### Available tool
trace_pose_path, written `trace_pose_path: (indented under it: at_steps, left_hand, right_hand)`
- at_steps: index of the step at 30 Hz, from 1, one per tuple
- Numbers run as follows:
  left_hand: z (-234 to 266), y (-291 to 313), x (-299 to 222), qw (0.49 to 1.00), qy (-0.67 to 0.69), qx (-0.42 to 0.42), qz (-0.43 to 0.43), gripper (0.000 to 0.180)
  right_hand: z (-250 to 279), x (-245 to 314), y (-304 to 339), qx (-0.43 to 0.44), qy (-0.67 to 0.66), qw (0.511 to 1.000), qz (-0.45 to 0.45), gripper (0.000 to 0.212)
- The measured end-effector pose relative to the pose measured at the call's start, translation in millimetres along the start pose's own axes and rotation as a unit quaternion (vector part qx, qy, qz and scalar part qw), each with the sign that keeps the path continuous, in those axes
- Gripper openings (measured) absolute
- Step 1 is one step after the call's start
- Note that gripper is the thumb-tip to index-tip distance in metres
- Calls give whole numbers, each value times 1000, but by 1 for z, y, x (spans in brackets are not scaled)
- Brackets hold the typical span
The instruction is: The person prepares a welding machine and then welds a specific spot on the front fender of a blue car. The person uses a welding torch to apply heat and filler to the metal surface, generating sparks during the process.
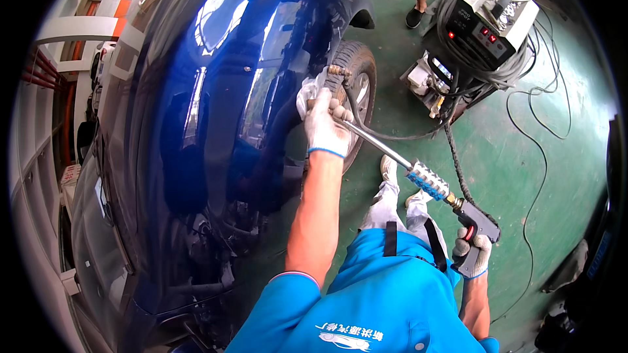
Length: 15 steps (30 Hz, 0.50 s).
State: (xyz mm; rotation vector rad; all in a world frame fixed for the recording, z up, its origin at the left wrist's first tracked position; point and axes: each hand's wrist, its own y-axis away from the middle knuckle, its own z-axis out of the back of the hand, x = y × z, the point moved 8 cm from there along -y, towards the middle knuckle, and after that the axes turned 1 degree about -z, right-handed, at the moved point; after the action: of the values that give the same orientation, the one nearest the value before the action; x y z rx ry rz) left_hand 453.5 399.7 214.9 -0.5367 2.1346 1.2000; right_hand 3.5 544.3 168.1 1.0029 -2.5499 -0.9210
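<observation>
Beside the tyre (pixel 356 59) of a glossy blue car (pixel 216 91), the left hand (pixel 325 121), gloved, curls closed around the metal lance (pixel 383 143) of a pistol-grip gun (pixel 481 221), a crumpled whitish sheet (pixel 308 95) at its fingers; the right hand (pixel 476 253), also gloved, wraps the gun's black handle (pixel 465 263) above the green floor (pixel 494 157).

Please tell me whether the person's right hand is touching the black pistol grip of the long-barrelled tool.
Touching: the head view shows the gloved right hand with its fingers wrapped around the black pistol grip.
</observation>
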Motion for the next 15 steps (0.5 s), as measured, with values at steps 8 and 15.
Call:
trace_pose_path:
  at_steps: [8,15]
  left_hand:
    - [-36,4,3,776,390,484,109,33]
    - [-3,11,-9,995,-19,-27,-93,18]
  right_hand:
    - [-13,-7,5,10,0,1000,-2,62]
    - [-24,-1,2,20,-10,999,-27,63]
